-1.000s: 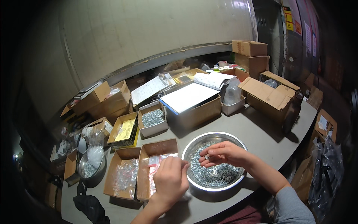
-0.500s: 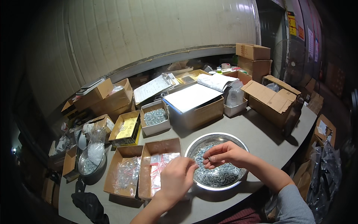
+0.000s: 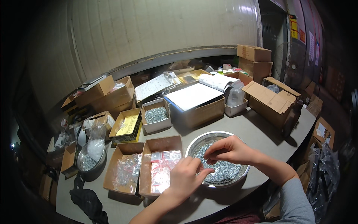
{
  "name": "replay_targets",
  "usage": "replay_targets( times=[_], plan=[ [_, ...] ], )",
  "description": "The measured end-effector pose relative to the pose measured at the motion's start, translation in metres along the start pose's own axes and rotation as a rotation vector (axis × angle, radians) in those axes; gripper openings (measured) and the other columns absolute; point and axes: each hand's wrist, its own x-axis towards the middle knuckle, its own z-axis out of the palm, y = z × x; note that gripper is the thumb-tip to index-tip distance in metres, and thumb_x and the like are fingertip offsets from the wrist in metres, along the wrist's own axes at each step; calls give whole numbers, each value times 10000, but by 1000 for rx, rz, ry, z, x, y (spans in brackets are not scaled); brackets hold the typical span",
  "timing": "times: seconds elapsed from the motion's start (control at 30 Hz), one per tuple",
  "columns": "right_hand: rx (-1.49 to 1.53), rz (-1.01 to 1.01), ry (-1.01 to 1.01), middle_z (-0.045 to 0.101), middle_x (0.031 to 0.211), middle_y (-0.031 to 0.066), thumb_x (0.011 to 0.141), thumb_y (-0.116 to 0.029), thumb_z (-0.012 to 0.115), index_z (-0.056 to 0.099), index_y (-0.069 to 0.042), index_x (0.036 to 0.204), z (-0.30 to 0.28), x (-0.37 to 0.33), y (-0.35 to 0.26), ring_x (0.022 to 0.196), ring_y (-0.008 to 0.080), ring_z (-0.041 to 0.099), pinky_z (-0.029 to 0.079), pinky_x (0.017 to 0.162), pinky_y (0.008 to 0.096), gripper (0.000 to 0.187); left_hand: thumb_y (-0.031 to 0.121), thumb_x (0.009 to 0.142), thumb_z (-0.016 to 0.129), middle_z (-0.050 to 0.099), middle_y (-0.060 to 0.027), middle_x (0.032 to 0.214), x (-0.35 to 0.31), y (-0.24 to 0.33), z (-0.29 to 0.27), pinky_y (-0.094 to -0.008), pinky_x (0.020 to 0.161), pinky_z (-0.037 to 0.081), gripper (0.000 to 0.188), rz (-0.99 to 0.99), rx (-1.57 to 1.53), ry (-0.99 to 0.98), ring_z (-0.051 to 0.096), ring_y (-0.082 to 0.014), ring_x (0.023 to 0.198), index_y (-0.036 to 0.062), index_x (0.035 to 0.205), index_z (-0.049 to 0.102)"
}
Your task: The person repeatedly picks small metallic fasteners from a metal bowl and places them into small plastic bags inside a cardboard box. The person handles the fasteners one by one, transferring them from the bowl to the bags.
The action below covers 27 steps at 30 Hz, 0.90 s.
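Observation:
A wide steel bowl (image 3: 244,173) full of small silvery screws (image 3: 228,172) stands on the table in front of me. Over its left rim is my left hand (image 3: 185,175), fingers curled inward and thumb stretched out above the screws. My right hand (image 3: 228,151) hangs over the bowl, its fingertips bent down and brought together with the thumb. The two hands nearly meet, and whatever sits in their fingers is too small or hidden to see. Left of the bowl, an open carton (image 3: 146,170) holds small clear bags with red edges (image 3: 161,173), partly behind my left hand.
Another open carton (image 3: 108,183) of clear packets stands beside it. Farther back are a white box of screws (image 3: 156,115), a box with yellow paper (image 3: 127,127) and a large carton under a clipboard (image 3: 194,96). At left sits a smaller bowl (image 3: 100,164); a flapped carton (image 3: 270,99) stands at right.
My left hand has shifted slightly right, its thumb now reaching out over the bowl. My right hand has lowered its fingertips, and they have closed together more. The view has shifted slightly.

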Motion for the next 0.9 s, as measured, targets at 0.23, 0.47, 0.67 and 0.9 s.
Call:
replay_targets(
  times=[0.23,0.47,0.67,0.9],
  plan=[
    [-652,-278,3,705,998,160,867,60,691,695,8,1105,16,-6,-35,847,283,713,584,745,351,244,228,762,855,618,-79,786,-4,1,3,-400,654,514,276,-17,44,-34,636,-272,755,58,857,659],
    [-810,-300,33,688,1027,157,881,33,656,615,-13,1232,35,-11,-40,851,350,698,586,698,402,357,263,804,825,622,-109,877,-8,-1,7,-422,706,527,316,-36,17,-66,637,-313,845,8,917,675],
    [-797,-301,37,676,1122,144,840,49,671,628,-29,1219,38,-13,-45,901,340,704,593,718,394,389,242,799,822,625,-114,887,-8,0,4,-422,710,530,304,-9,30,-40,638,-320,854,15,935,672],
    [-846,-382,-99,645,1218,150,816,33,705,642,-31,1128,22,-10,-37,1044,364,673,556,898,435,324,167,818,800,649,-116,910,-1,-6,-7,-391,681,537,276,-4,-133,-79,651,-291,773,33,1024,673]
  ],
)
